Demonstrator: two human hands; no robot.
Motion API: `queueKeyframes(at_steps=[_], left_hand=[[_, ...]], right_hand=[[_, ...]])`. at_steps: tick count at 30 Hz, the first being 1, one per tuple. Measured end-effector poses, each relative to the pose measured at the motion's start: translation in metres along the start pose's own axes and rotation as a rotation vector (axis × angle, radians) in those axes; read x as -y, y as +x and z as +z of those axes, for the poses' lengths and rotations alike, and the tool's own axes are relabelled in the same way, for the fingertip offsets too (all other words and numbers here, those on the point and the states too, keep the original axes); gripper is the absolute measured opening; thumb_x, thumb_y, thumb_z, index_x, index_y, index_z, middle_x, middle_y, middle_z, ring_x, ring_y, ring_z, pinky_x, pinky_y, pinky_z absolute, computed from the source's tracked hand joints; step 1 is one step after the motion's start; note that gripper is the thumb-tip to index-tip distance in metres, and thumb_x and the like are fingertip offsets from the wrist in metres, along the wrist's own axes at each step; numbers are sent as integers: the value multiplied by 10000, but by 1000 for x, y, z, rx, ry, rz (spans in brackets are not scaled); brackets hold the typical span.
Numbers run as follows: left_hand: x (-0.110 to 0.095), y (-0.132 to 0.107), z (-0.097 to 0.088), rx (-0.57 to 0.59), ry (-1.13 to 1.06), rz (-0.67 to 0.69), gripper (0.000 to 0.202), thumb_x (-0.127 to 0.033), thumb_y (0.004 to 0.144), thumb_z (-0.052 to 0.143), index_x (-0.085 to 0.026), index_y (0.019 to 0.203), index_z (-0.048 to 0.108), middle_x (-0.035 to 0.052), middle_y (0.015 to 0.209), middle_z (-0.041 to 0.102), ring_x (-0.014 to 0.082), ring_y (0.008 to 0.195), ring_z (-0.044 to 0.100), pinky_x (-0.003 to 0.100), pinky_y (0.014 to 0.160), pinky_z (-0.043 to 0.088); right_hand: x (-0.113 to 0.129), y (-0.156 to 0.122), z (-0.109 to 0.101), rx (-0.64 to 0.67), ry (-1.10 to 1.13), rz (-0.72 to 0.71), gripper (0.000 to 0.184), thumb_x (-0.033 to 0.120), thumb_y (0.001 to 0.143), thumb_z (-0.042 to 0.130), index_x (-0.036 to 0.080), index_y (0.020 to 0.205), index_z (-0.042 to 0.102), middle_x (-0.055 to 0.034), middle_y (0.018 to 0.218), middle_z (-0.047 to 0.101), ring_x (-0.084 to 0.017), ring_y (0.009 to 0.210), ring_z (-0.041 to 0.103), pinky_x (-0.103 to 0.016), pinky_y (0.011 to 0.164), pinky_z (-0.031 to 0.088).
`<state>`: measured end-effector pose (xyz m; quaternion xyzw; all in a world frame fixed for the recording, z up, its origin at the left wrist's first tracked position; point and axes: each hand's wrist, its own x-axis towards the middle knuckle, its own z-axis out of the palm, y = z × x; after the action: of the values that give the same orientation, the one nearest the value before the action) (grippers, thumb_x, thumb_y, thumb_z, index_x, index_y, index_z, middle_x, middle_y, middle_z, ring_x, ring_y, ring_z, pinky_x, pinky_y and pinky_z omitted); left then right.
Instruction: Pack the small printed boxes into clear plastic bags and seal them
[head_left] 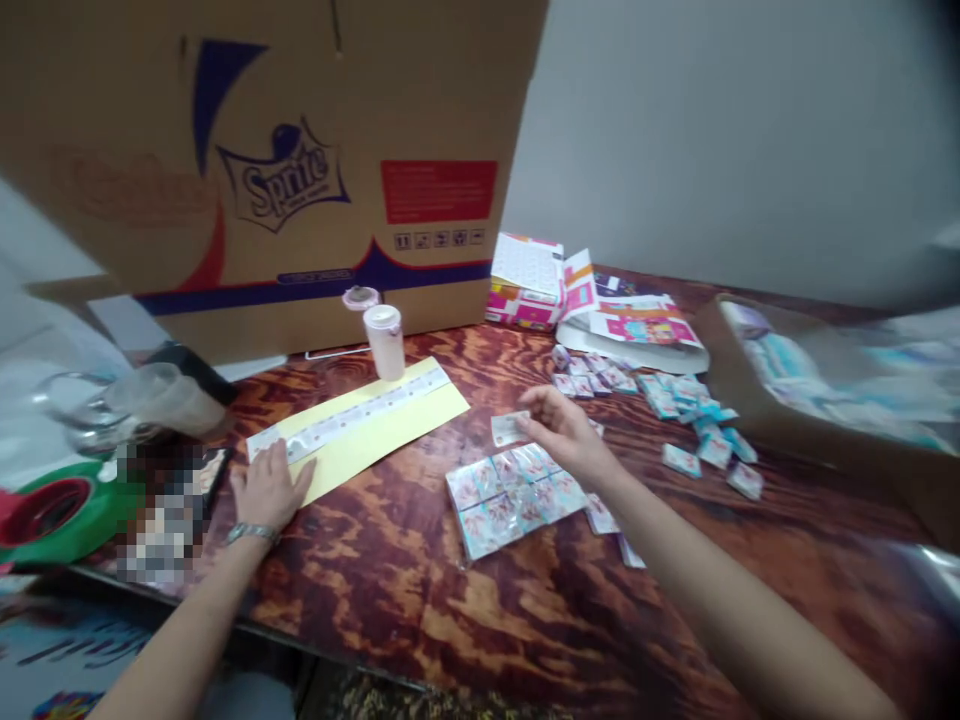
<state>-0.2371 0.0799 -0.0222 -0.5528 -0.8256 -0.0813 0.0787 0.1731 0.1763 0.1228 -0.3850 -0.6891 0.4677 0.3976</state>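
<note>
Right now I am working with my right hand (566, 430) raised just above the desk (420, 590), its grip pinched together on a small packet (508, 428), thumb on one side and fingertips on the other. The small packet is hanging in the air just above the far edge of a block of packets (514, 495) that is lying flat on the wood.

My left hand (268, 488) is lying palm down, its grip spread apart and holding nothing, pressing on the near end of a yellow paper (375, 425). A clear strip (352, 418) is running along that paper, and small pieces seem to be sitting in a row on it, though I cannot make out what they are.

As I am judging it, this is the carrying step: one packet is lifted and the paper is being pinned flat. A move across to the strip would be calling for a steady pinch, a level packet, and the left palm pressing down so the paper is not sliding.

A white bottle (385, 342) is standing at the far end of the paper, well apart from both hands, with its lid (361, 297) lying behind it. Loose packets (675, 400) are lying scattered to the right, and a big cardboard box (285, 160) is standing at the back.
</note>
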Motion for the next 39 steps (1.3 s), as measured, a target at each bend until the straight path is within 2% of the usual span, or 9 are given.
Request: queueKeyframes(at_steps=[3, 5, 7, 9, 13, 17, 20, 30, 39], left_hand=[[-11, 1, -17, 97, 50, -13, 550, -447, 831, 319, -87, 1222, 460, 218, 1276, 461, 363, 1163, 404, 653, 971, 76], [-29, -1, -31, 69, 63, -48, 540, -433, 827, 335, -79, 1214, 467, 235, 1280, 448, 389, 1173, 384, 680, 950, 62], [-57, -9, -44, -6, 10, -22, 534, -396, 833, 339, -78, 1254, 423, 232, 1331, 389, 377, 1221, 337, 644, 974, 115], [-93, -25, -55, -42, -113, 97, 492, -365, 838, 353, -117, 1256, 426, 192, 1325, 417, 331, 1219, 366, 602, 1001, 160], [-167, -69, -71, -128, -384, 447, 409, -305, 845, 414, -198, 1238, 448, 107, 1230, 531, 252, 1201, 418, 493, 1036, 258], [-211, -104, -78, -115, -492, 684, 390, -222, 842, 442, -204, 1232, 441, 100, 1219, 534, 235, 1200, 421, 488, 1037, 285], [-223, -114, -79, -89, -507, 767, 347, -182, 837, 449, -177, 1183, 476, 111, 1184, 552, 245, 1200, 416, 500, 1030, 295], [-239, -116, -74, -91, -489, 840, 346, -173, 825, 463, -157, 1169, 503, 113, 1127, 571, 259, 1175, 427, 514, 1020, 308], [-251, -114, -63, -49, -367, 882, 455, -296, 856, 419, -136, 1282, 417, 136, 1330, 445, 296, 1294, 282, 528, 1021, 286]], right_hand=[[-25, -40, -30, -47, -50, 99, 214, 324, 791, 573, 210, 940, 470, 19, 770, 471, -102, 664, 477, -217, 578, 398], [-41, -56, -31, -26, -74, 128, 216, 328, 797, 556, 207, 951, 465, 15, 773, 474, -108, 673, 482, -223, 583, 403], [-53, -63, -24, 10, -115, 136, 213, 316, 802, 540, 205, 969, 466, 14, 780, 481, -111, 678, 488, -225, 584, 405], [-61, -65, -16, 45, -161, 135, 211, 300, 800, 532, 202, 976, 470, 16, 773, 487, -110, 668, 492, -224, 578, 403], [-68, -63, -10, 82, -207, 146, 184, 275, 785, 527, 196, 942, 473, 23, 736, 499, -111, 633, 501, -228, 570, 403], [-73, -61, -10, 109, -231, 162, 187, 257, 777, 526, 205, 948, 470, 30, 716, 517, -112, 605, 506, -223, 549, 390], [-76, -60, -9, 122, -256, 147, 172, 247, 776, 529, 207, 935, 479, 39, 679, 521, -115, 600, 513, -224, 563, 387], [-83, -60, -7, 134, -281, 110, 163, 215, 786, 519, 200, 943, 482, 33, 683, 539, -118, 628, 528, -220, 579, 391], [-81, -59, -5, 127, -344, 116, 162, 213, 784, 510, 206, 945, 492, 33, 682, 538, -121, 612, 519, -227, 584, 393]])
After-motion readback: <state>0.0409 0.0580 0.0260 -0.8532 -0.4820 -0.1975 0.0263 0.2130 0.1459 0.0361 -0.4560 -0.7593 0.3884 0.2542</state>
